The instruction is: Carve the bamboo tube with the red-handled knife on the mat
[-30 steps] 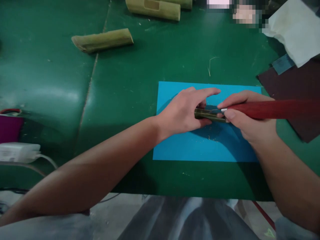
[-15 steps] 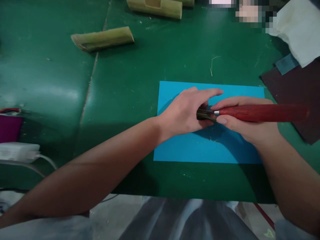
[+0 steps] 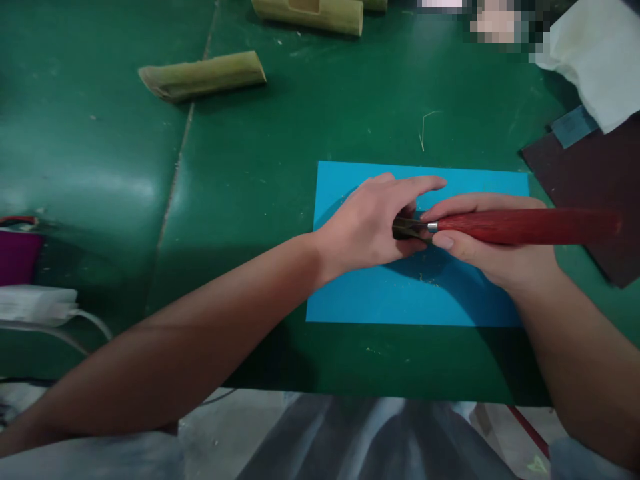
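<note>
My left hand (image 3: 365,223) is closed round a small dark piece, perhaps bamboo (image 3: 401,228), with its index finger stretched out above. Most of that piece is hidden by the palm and fingers. In my right hand (image 3: 515,263) is a carving knife (image 3: 520,226) with a long red wooden handle and a silver collar, pointing left. Its metal tip meets the dark piece; the exact blade shape is hard to see. Beneath both hands lies a blue sheet (image 3: 350,300) with fine shavings scattered on it.
A cut bamboo tube (image 3: 205,77) lies at the upper left, and a notched bamboo tube (image 3: 335,18) is at the top. To the right are a dark brown board (image 3: 590,180) and white cloth (image 3: 595,60). A white charger (image 3: 37,303) sits at the left of the green table (image 3: 240,173).
Both hands, the knife and the dark piece keep nearly the same position. The view has shifted very slightly.
</note>
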A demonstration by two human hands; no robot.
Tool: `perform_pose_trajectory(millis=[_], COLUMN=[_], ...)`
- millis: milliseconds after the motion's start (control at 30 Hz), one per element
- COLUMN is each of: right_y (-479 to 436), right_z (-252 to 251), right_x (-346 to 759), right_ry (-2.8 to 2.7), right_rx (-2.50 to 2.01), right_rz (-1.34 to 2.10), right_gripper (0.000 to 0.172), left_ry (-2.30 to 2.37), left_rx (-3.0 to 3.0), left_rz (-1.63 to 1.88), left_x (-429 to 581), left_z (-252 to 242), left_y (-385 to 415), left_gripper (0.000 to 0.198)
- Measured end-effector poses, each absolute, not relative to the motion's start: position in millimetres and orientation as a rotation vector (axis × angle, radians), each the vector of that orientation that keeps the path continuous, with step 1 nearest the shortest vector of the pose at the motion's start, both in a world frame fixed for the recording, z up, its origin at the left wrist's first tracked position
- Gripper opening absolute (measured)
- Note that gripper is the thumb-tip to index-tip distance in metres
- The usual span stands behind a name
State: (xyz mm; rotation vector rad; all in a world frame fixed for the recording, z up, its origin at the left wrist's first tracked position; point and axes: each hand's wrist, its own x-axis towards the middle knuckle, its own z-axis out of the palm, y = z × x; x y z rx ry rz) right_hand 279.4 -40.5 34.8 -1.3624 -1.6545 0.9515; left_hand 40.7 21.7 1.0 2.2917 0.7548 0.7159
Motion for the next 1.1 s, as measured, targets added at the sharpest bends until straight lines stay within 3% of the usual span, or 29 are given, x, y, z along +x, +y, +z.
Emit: perform_pose_trajectory(millis=[467,600,733,867,1100], right_y=[-40.9,-37.0,-33.4,-35.6,-37.1], right_z=[28.6,27.6,23.7,27.4,35.2], right_x=[281.0,280.5,282.3,281.5,282.1], right_ry=[-1.63,-1.458,-1.327,-1.402,-1.435], right_rx=[-1.298,-1.262,-1.214,-1.267,-1.276], right_rz=[0.961,1.003,1.057,1.046,1.114], right_gripper=[0.019,0.009,0.014,0.007,0.015], left_ry=[0.759,0.765,0.769,0.778,0.791], left_rx=[2.304,2.291,2.299,2.3,2.316], left_rz=[0.726,0.694,0.675,0.659,0.636], left_x=[41.2,41.1,41.2,42.3,42.8], left_z=[0.9,2.3,3.3,4.7,6.8], left_y=[21.2,22.1,22.4,20.9,20.0], left_gripper=[0.07,0.07,0.074,0.071,0.075])
